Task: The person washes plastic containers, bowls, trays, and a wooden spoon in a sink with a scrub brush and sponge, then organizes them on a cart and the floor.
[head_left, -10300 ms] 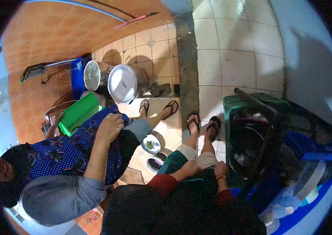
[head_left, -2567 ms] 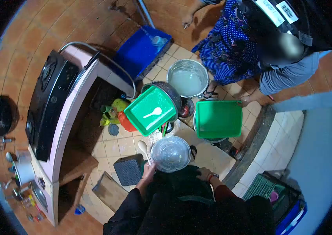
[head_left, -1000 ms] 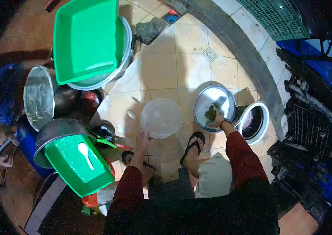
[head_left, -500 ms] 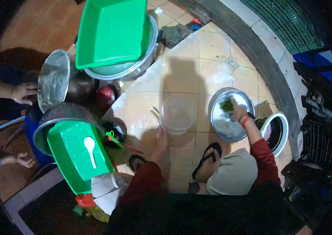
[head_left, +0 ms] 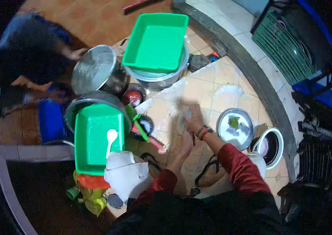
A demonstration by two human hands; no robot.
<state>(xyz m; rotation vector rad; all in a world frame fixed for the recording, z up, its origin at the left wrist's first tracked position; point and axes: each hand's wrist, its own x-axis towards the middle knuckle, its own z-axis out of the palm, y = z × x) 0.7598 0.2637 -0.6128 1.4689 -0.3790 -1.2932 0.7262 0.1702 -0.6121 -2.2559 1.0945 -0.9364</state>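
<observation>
A clear plastic bowl (head_left: 182, 116) shows only as a blur, tilted above the wet tiled floor. My left hand (head_left: 186, 142) is just below it and seems to grip its near rim. My right hand (head_left: 194, 120), with a striped band on the wrist, lies against the bowl; blur hides its fingers. To the right, a round metal plate (head_left: 228, 138) on the floor holds a small heap of green leaves (head_left: 233, 122). My sandalled foot (head_left: 207, 176) rests on the tiles below.
A white bowl (head_left: 278, 138) sits right of the plate. One green tray (head_left: 156, 41) lies on a big pot, another (head_left: 91, 145) holds a white spoon (head_left: 110, 138). A metal lid (head_left: 94, 70), dark pots and another person (head_left: 29, 43) crowd the left. A raised kerb (head_left: 252, 74) curves on the right.
My right hand has left the plate of greens and moved left onto the clear bowl. The bowl is now lifted and tilted. The view has swung, and the other person now shows at upper left.
</observation>
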